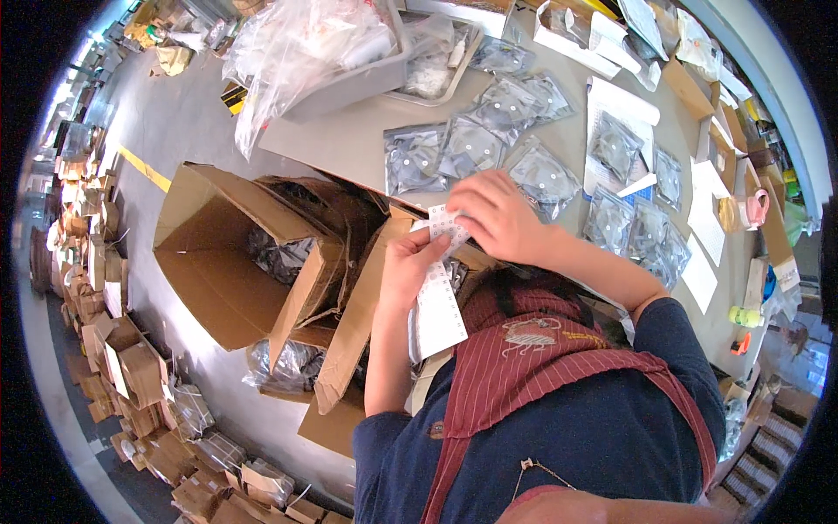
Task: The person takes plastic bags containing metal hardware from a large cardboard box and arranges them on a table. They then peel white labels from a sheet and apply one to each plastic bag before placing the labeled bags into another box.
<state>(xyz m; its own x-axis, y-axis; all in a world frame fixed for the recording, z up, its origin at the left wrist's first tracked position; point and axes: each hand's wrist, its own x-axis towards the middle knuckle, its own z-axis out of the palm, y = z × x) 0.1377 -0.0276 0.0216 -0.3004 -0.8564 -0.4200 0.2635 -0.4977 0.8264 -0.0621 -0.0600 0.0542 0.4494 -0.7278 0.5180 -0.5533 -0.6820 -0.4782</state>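
Observation:
A white sheet of small round labels [442, 301] hangs in front of my body, with rows of small marks on it. My left hand [407, 266] pinches its left side between thumb and fingers. At the sheet's upper end, my right hand [496, 214] is closed with its fingertips on the paper; whether a single label is between them is hidden. Just beyond my hands, several flat silvery bags [471, 147] lie on the table [349, 144], some with a small white dot. More such bags [543, 177] lie beyond my right hand.
Open cardboard boxes [218, 262] stand left of me, one with dark bags inside. A grey bin [349, 87] heaped with clear plastic is at the table's far left. Papers [704, 227], a tape roll [758, 208] and cartons line the right side. Stacked cartons [140, 371] fill the far left.

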